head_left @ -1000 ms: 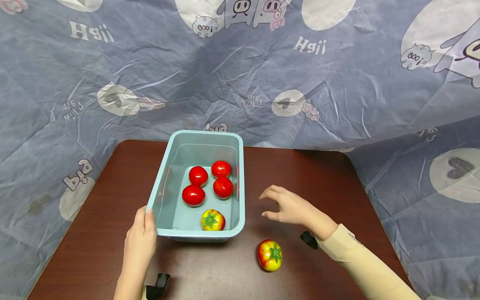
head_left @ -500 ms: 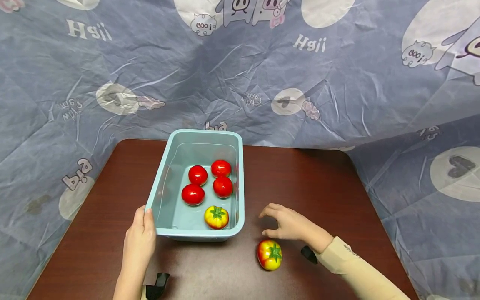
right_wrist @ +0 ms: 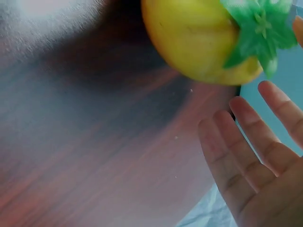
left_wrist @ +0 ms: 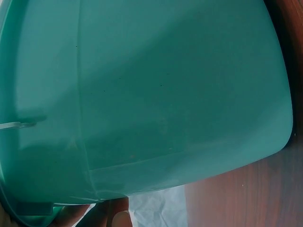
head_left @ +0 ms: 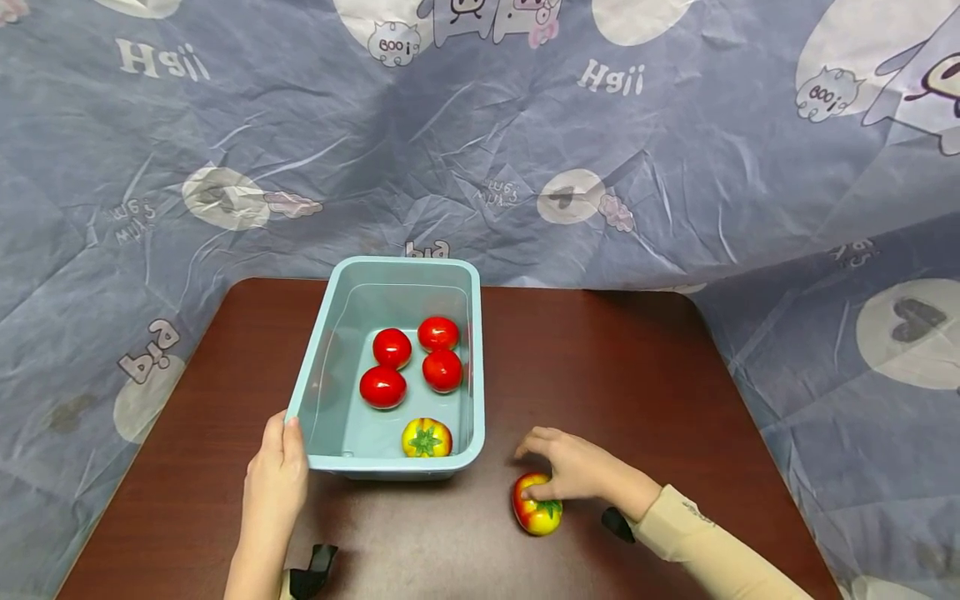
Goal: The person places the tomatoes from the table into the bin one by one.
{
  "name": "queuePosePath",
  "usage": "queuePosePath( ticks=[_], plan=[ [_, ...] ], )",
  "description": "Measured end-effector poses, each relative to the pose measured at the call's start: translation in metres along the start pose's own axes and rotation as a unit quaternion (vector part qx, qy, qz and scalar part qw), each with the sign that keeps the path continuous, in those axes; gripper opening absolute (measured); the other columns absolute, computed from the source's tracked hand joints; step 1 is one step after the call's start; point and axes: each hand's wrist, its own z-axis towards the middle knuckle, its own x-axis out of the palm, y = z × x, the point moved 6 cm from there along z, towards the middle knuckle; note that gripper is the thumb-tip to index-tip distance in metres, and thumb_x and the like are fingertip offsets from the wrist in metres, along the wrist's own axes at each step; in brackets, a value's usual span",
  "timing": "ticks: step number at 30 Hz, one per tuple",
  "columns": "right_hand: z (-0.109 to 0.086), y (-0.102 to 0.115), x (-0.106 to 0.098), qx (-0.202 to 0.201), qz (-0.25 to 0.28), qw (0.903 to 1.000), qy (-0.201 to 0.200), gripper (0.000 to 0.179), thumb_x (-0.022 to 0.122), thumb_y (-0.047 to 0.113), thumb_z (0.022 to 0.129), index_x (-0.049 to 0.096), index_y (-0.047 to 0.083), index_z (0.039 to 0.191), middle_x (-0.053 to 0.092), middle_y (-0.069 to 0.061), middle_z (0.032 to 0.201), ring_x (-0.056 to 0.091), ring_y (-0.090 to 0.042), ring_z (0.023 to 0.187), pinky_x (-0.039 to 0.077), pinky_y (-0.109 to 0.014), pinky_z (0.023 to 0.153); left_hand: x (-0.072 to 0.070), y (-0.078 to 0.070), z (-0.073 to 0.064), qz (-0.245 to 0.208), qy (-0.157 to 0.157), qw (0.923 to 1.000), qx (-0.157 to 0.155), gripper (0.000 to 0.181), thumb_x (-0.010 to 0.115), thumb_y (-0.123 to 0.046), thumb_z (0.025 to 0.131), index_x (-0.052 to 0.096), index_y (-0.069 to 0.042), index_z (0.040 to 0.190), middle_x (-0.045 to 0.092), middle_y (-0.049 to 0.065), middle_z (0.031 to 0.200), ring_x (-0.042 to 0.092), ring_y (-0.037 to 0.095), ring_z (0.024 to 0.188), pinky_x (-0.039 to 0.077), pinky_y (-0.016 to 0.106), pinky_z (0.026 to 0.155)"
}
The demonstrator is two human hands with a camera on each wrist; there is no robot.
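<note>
A teal plastic bin [head_left: 390, 465] stands on the dark wooden table [head_left: 637, 375]. Several red tomatoes [head_left: 392, 347] and one yellow-red tomato [head_left: 426, 437] lie inside it. My left hand [head_left: 288, 437] grips the bin's near left corner, thumb on the rim. The left wrist view is filled by the bin's wall [left_wrist: 165, 94], with fingertips [left_wrist: 120, 218] at its lower edge. A second yellow-red tomato [head_left: 536, 510] lies on the table right of the bin. My right hand [head_left: 543, 468] hovers right over it with relaxed fingers, thumb at its top. The right wrist view shows this tomato [right_wrist: 203, 42] just beyond straight fingers [right_wrist: 246, 142].
A crumpled blue cartoon-print cloth [head_left: 675, 167] hangs behind and around the table. Bare tabletop lies right of the bin and behind the right hand. The table's near edge is out of view. A black wrist strap [head_left: 315, 567] shows by my left forearm.
My right hand has come back from beside the bin toward me and down onto the loose tomato. The yellow-red tomato in the bin has rolled slightly. The left hand has stayed on the bin.
</note>
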Motion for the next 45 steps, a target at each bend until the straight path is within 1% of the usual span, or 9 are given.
queuePosePath(
  ticks=[9,16,24,34,37,40,42,45],
  plan=[
    [-0.002,0.002,0.011,-0.001,-0.006,0.9998,0.019,0.043,0.077,0.037,0.077,0.068,0.016,0.113,0.062,0.005,0.107,0.056,-0.01,0.097,0.051,-0.03,0.084,-0.001,0.0,0.0,-0.001,-0.003,1.0,-0.003,0.047,0.026,-0.034,0.107,0.042,-0.007,0.141,0.054,0.033,0.131,0.052,0.054,0.115,0.036,0.067,0.089],
    [-0.006,0.009,0.019,0.002,-0.009,0.9992,0.039,0.059,0.082,0.048,0.07,0.066,0.017,0.117,0.058,0.007,0.105,0.054,-0.01,0.095,0.05,-0.024,0.077,-0.001,-0.001,-0.001,-0.002,-0.005,1.0,-0.003,0.047,0.027,-0.034,0.107,0.042,-0.007,0.141,0.054,0.033,0.132,0.051,0.055,0.117,0.036,0.067,0.09],
    [-0.009,0.013,0.026,0.004,-0.011,0.9985,0.054,0.07,0.088,0.044,0.066,0.061,0.017,0.124,0.056,0.007,0.107,0.054,-0.01,0.095,0.051,-0.025,0.078,0.0,0.001,0.0,0.0,-0.001,1.0,-0.005,0.047,0.026,-0.035,0.107,0.041,-0.006,0.142,0.053,0.033,0.132,0.051,0.055,0.117,0.036,0.068,0.09],
    [-0.011,0.014,0.031,0.006,-0.011,0.9978,0.065,0.072,0.088,0.043,0.066,0.059,0.016,0.126,0.056,0.006,0.111,0.056,-0.012,0.098,0.052,-0.027,0.082,0.0,0.002,0.0,0.003,-0.002,1.0,-0.005,0.047,0.026,-0.034,0.107,0.041,-0.007,0.141,0.054,0.033,0.131,0.051,0.055,0.116,0.037,0.068,0.088],
    [-0.01,0.013,0.03,0.004,-0.01,0.998,0.062,0.071,0.088,0.042,0.066,0.06,0.016,0.126,0.057,0.006,0.11,0.055,-0.011,0.097,0.051,-0.027,0.082,0.0,0.002,-0.001,0.001,-0.001,1.0,-0.005,0.047,0.026,-0.034,0.107,0.041,-0.007,0.141,0.054,0.033,0.131,0.052,0.055,0.116,0.037,0.068,0.088],
    [-0.009,0.011,0.023,0.005,-0.012,0.9989,0.044,0.068,0.087,0.041,0.067,0.06,0.016,0.125,0.057,0.007,0.108,0.054,-0.01,0.095,0.051,-0.027,0.081,0.0,0.001,-0.001,0.001,-0.003,1.0,-0.003,0.046,0.027,-0.034,0.107,0.042,-0.006,0.141,0.055,0.033,0.131,0.052,0.055,0.116,0.037,0.067,0.088],
    [-0.008,0.01,0.015,0.005,-0.016,0.9995,0.027,0.067,0.087,0.04,0.068,0.06,0.016,0.125,0.056,0.007,0.106,0.054,-0.01,0.094,0.051,-0.028,0.08,0.0,0.001,-0.001,0.001,-0.004,1.0,-0.001,0.046,0.027,-0.033,0.107,0.042,-0.006,0.141,0.055,0.033,0.131,0.052,0.055,0.115,0.037,0.067,0.088],
    [-0.004,0.009,-0.003,0.004,-0.026,0.9996,-0.001,0.066,0.086,0.038,0.069,0.059,0.015,0.125,0.057,0.007,0.107,0.055,-0.01,0.093,0.051,-0.029,0.079,0.0,0.0,-0.001,0.0,-0.006,1.0,0.002,0.046,0.027,-0.033,0.107,0.042,-0.006,0.14,0.055,0.033,0.13,0.052,0.055,0.115,0.037,0.067,0.088]
  ],
)
